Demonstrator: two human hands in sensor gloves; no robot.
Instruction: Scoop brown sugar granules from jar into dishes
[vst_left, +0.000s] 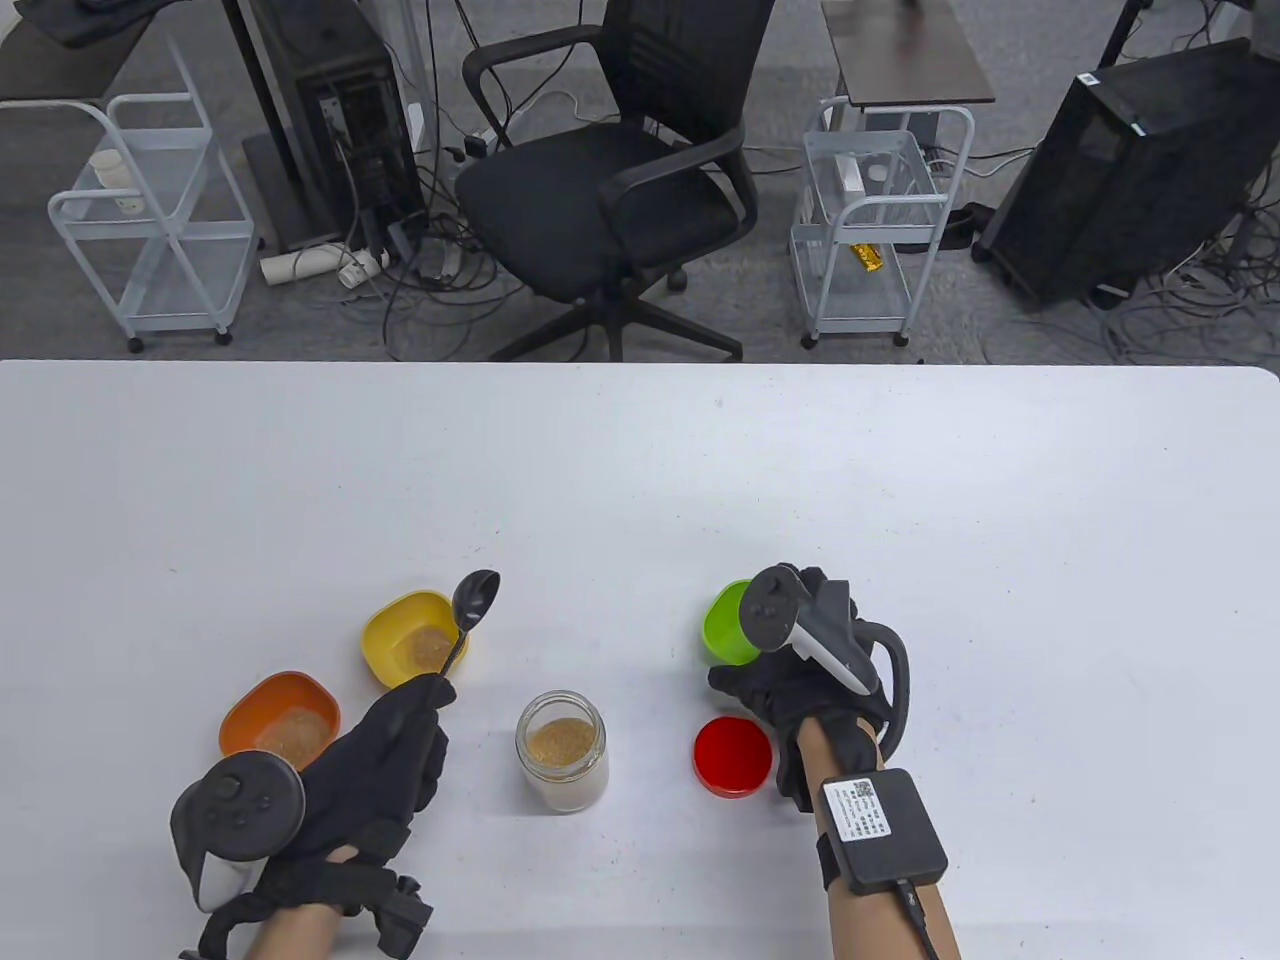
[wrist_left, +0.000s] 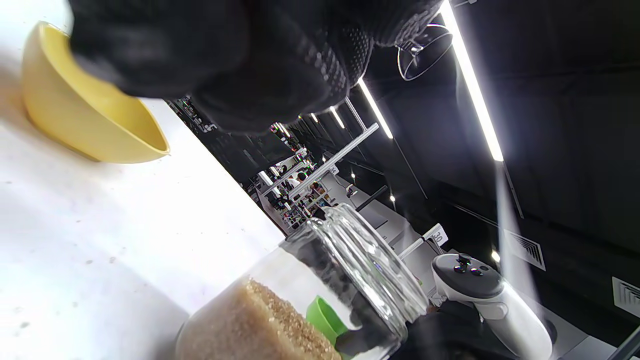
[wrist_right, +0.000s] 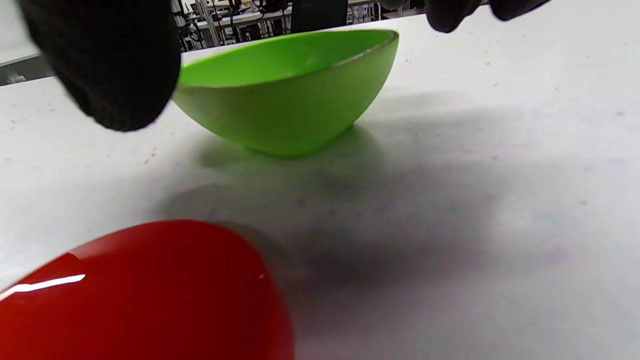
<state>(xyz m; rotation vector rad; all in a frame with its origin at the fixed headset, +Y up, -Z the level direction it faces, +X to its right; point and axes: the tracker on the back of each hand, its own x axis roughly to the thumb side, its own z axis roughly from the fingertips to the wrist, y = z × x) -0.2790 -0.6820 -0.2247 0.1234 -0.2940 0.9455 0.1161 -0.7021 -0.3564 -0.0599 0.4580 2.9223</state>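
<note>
Bright even light, blurred wrist foregrounds

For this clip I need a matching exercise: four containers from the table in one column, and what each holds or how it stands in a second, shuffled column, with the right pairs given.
Column one:
1. yellow dish
2. green dish
3. glass jar
4. red lid

Column two:
A. lies flat on the table, near the right hand
B. open, partly filled with brown sugar
C. holds a small heap of sugar, under the spoon that the left hand holds
D. no sugar seen inside

Pairs: 1-C, 2-D, 3-B, 4-A
</note>
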